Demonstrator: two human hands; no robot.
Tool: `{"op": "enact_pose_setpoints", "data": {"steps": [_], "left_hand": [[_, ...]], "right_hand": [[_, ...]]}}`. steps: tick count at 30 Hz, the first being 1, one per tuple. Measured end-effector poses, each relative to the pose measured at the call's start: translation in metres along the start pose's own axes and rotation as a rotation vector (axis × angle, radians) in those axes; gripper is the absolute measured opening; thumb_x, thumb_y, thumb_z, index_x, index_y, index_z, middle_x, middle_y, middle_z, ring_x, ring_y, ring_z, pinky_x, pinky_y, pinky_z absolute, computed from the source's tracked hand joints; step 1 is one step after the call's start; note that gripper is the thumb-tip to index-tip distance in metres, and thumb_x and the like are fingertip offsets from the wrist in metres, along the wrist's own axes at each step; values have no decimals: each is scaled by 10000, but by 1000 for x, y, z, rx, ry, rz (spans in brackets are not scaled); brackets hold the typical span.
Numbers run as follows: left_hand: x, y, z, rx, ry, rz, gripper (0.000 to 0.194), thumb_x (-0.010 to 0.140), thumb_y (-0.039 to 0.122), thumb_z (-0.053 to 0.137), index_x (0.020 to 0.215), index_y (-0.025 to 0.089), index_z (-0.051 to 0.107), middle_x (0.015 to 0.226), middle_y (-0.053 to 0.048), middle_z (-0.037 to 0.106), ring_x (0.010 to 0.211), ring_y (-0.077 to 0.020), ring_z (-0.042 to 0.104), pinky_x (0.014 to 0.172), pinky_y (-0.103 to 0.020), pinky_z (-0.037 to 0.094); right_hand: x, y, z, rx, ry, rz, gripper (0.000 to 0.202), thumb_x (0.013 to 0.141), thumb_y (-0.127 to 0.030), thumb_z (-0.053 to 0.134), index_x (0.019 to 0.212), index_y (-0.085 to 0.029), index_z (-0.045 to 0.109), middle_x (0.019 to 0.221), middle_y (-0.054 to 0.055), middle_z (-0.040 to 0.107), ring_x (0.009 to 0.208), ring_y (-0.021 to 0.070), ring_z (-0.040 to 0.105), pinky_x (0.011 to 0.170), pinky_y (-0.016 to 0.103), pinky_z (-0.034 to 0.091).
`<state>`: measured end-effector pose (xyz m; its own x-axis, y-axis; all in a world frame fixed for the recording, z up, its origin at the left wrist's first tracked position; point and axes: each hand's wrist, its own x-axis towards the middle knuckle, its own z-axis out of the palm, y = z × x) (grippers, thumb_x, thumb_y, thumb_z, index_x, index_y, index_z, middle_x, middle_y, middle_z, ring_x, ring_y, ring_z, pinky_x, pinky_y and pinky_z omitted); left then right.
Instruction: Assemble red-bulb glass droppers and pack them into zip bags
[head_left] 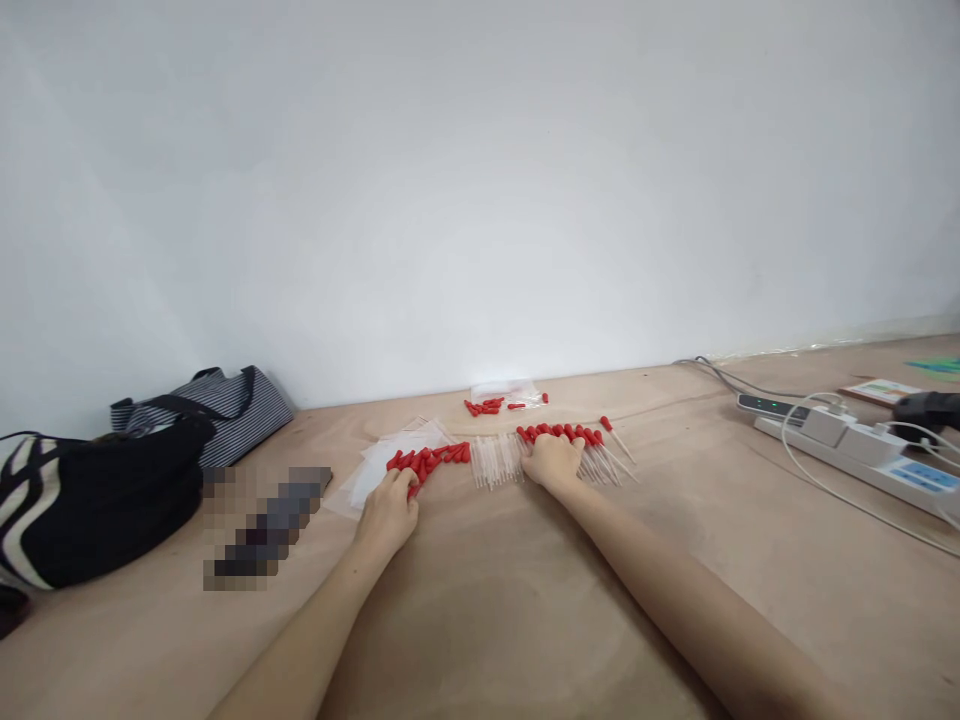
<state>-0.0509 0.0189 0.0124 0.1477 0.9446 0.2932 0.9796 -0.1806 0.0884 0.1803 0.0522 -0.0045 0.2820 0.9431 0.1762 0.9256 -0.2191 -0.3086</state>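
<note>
On the wooden table, my left hand reaches into a pile of red rubber dropper bulbs, its fingertips pinched at a bulb on the near side. My right hand rests with curled fingers at the right end of a row of thin clear dropper tubes. Whatever its fingers hold is hidden. Just beyond and right of that hand lie several droppers with red bulbs fitted on their tubes. One fitted dropper lies slightly apart at the right.
Clear plastic bags lie under and left of the bulbs. Near the wall are more red bulbs and another bag. A striped bag and a black bag stand left; a power strip with cables is at right.
</note>
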Motion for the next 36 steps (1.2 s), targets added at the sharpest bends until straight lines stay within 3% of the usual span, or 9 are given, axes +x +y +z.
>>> {"op": "enact_pose_setpoints", "data": {"steps": [3,7,13,17,19,23,26,29,36], "left_hand": [[-1,5,-2,-52,49,6,201,683,35,445,820,172,496,894,-56,539,825,-196,553,716,-297,423],[-9,20,1,-310,135,163,259,649,14,435,847,173,483,869,-38,548,818,-160,552,747,-273,438],[-26,49,13,-457,40,326,296,634,32,441,883,179,506,814,-15,573,704,-139,545,684,-279,450],[-29,56,15,-513,7,344,169,734,146,454,874,182,541,755,-9,571,625,-125,533,614,-253,453],[-27,53,15,-514,28,355,185,792,188,413,904,183,561,783,-24,582,671,-138,542,649,-270,457],[-19,41,15,-399,76,480,401,758,40,345,1009,230,594,1001,-65,561,931,-193,502,830,-379,406],[-16,35,15,-345,6,551,477,721,0,360,1010,284,611,1112,-54,510,1014,-210,457,880,-421,373],[-14,35,14,-362,-72,569,374,768,55,383,936,269,639,1132,-54,490,1020,-204,461,876,-388,388],[-15,43,11,-426,-64,543,157,808,158,434,787,202,583,966,-41,564,907,-165,518,812,-312,400]], "right_hand": [[1,0,-2,13,-24,19,222,727,-268,463,768,-142,641,823,135,643,858,262,545,782,407,211],[3,2,-3,34,-35,31,237,734,-297,457,763,-151,642,809,128,645,837,258,561,778,402,218],[5,7,-7,80,3,51,280,744,-350,442,700,-167,649,766,101,652,776,237,569,781,405,228],[-1,16,-12,114,34,34,318,770,-360,407,656,-188,648,745,84,653,770,217,558,782,393,235],[-10,25,-14,165,70,-19,338,789,-351,386,640,-188,641,731,78,651,778,210,548,765,369,252],[-35,55,-16,297,113,-257,298,792,-352,415,687,-175,631,721,59,631,772,194,519,721,312,293],[-54,78,-18,330,50,-449,295,807,-368,428,682,-189,626,696,35,607,739,175,501,738,314,300],[-63,92,-21,350,-20,-531,271,799,-384,471,683,-205,638,713,22,601,753,163,500,753,310,307],[-60,91,-21,363,-89,-545,171,738,-371,567,744,-234,668,770,15,596,820,169,504,780,315,315]]}}
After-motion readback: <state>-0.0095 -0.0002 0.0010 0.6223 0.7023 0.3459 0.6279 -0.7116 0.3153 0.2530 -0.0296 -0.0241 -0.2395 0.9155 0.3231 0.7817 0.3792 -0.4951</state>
